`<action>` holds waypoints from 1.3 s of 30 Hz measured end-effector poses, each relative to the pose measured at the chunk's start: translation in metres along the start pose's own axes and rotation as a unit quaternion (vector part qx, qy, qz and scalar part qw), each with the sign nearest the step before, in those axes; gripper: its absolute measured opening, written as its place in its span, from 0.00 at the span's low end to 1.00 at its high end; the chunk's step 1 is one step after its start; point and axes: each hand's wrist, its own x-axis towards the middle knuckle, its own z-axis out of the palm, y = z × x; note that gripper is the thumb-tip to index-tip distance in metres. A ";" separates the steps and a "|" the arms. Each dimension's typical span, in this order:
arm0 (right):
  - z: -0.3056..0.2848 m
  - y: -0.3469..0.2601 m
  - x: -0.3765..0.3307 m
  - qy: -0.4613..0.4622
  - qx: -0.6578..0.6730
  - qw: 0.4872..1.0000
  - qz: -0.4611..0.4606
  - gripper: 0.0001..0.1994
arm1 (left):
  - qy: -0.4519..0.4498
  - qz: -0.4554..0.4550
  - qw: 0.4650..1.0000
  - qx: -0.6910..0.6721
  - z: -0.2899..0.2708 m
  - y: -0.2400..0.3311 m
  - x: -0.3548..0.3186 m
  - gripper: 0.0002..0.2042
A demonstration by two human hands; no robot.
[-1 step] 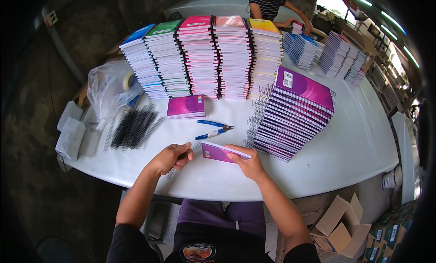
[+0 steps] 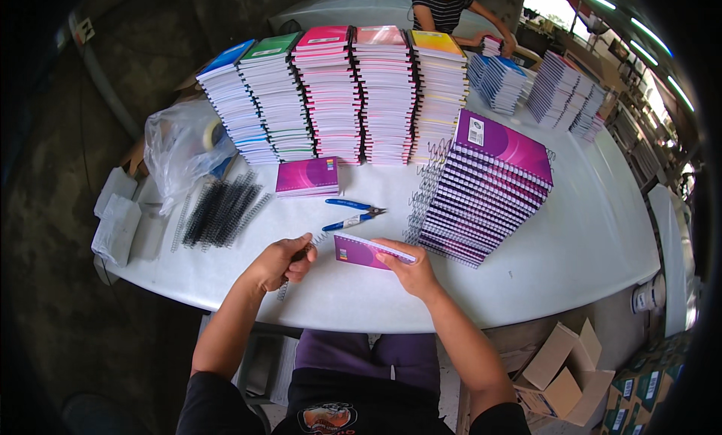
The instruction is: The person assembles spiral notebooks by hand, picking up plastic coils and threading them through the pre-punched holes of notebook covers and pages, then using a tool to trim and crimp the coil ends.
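Observation:
My left hand is closed around a dark spiral binding coil; one end sticks out below the fist, the other toward the notebook. My right hand grips a small purple notebook by its right end, thumb on the cover. Punched holes run along the notebook's upper edge, which is tilted up. The coil's tip is close to the notebook's left end; whether they touch I cannot tell. Beyond my hands lie blue-handled cutting pliers with their jaws pointing right. A short pile of purple notebooks sits behind them.
Dark loose coils lie at left beside a clear plastic bag. Tall notebook stacks line the back. At right stands a leaning stack of coil-bound purple notebooks. A person handles notebooks across the table.
My left hand has shifted very slightly to the left with the coil. The right hand and the notebook look the same.

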 end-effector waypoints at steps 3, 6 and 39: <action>0.001 0.001 0.000 0.010 0.005 1.000 -0.002 0.14 | 0.138 0.069 0.986 -0.061 0.006 -0.008 -0.001 0.12; 0.001 0.001 0.000 0.009 -0.007 1.000 -0.007 0.13 | 0.362 0.334 0.801 0.339 0.018 -0.018 -0.002 0.12; 0.003 0.003 0.001 -0.010 -0.003 1.000 -0.006 0.13 | 0.145 0.229 0.927 0.259 0.023 0.010 0.006 0.06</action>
